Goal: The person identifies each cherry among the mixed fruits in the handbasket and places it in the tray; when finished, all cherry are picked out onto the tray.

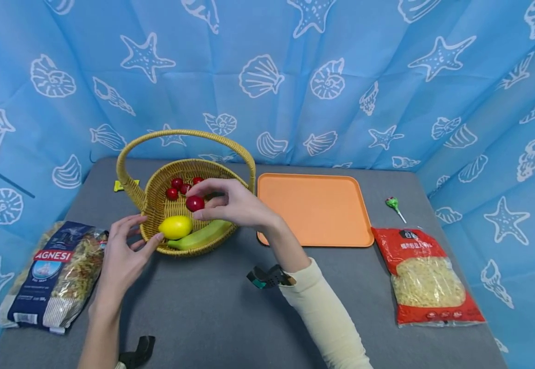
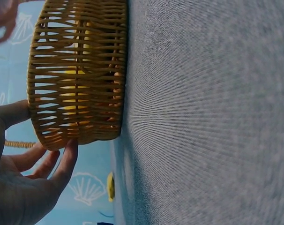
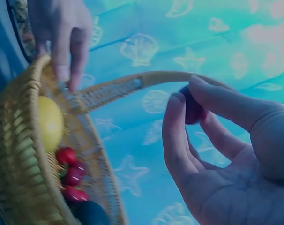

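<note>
A woven wicker basket (image 1: 192,251) with a tall arched handle stands at the back left of the table. My left hand (image 1: 126,251) grips its left rim, fingers against the outer weave (image 2: 76,103). Over the basket my right hand (image 1: 237,205) pinches a round dark red fruit (image 1: 195,203) between thumb and fingertips, raised above the rim in the right wrist view (image 3: 193,105). Inside lie a yellow lemon (image 1: 176,227), a greenish-yellow banana (image 1: 202,236) and several small red fruits (image 1: 172,193). A dark rounded thing (image 3: 90,213) shows at the basket's lower end in the right wrist view.
An orange tray (image 1: 313,210) lies right of the basket. A blue AGNESI pasta bag (image 1: 47,279) sits at left, a red noodle bag (image 1: 426,277) at right with a green lollipop (image 1: 392,203) behind it. A small yellow packet (image 1: 124,185) lies behind the basket's left side.
</note>
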`<state>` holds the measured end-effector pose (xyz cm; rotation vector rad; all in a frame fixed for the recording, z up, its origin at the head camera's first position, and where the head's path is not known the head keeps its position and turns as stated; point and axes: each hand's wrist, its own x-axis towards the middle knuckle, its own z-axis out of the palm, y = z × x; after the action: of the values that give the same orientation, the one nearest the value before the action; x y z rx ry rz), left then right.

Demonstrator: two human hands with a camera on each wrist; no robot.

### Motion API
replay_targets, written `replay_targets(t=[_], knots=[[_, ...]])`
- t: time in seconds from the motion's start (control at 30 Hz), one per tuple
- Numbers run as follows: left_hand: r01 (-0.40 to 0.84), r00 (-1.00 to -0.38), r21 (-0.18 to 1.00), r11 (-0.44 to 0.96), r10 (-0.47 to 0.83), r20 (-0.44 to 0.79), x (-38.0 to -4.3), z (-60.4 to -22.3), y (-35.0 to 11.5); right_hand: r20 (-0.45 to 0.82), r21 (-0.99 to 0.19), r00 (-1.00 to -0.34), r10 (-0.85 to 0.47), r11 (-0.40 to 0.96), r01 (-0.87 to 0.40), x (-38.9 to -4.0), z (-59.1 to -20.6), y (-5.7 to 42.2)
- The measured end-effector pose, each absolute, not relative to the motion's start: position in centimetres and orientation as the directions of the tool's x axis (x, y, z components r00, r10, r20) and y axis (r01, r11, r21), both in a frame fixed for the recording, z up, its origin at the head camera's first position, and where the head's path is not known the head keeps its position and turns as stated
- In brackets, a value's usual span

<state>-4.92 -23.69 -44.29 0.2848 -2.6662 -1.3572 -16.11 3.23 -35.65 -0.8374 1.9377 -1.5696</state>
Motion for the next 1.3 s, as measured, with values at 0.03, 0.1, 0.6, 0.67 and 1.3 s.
replay_targets(t=[0.03, 0.1, 0.6, 0.67, 1.3], knots=[[-0.104, -0.973, 0.811, 0.576, -0.230, 0.038, -4.9, -44.3, -23.7, 0.021, -0.980, -0.678, -0.735, 0.121, -0.160, -15.8, -35.4, 4.0], [-0.102, -0.972, 0.811, 0.576, -0.231, 0.042, -4.9, -44.3, -23.7, 0.058, -0.982, -0.668, -0.742, 0.079, -0.174, -15.3, -34.9, 5.5], [-0.097, -0.975, 0.816, 0.569, -0.219, 0.037, -5.1, -44.4, -23.8, 0.214, -0.976, -0.836, -0.505, -0.079, -0.202, -16.0, -36.7, 15.6], [-0.099, -0.974, 0.813, 0.573, -0.221, 0.037, -5.1, -44.4, -23.9, 0.199, -0.978, -0.873, -0.446, -0.035, -0.205, -16.7, -37.7, 16.0], [-0.096, -0.971, 0.823, 0.560, -0.233, 0.045, -4.9, -44.3, -23.9, -0.006, -0.837, -0.978, -0.206, 0.536, -0.108, -24.7, -46.7, 13.8]])
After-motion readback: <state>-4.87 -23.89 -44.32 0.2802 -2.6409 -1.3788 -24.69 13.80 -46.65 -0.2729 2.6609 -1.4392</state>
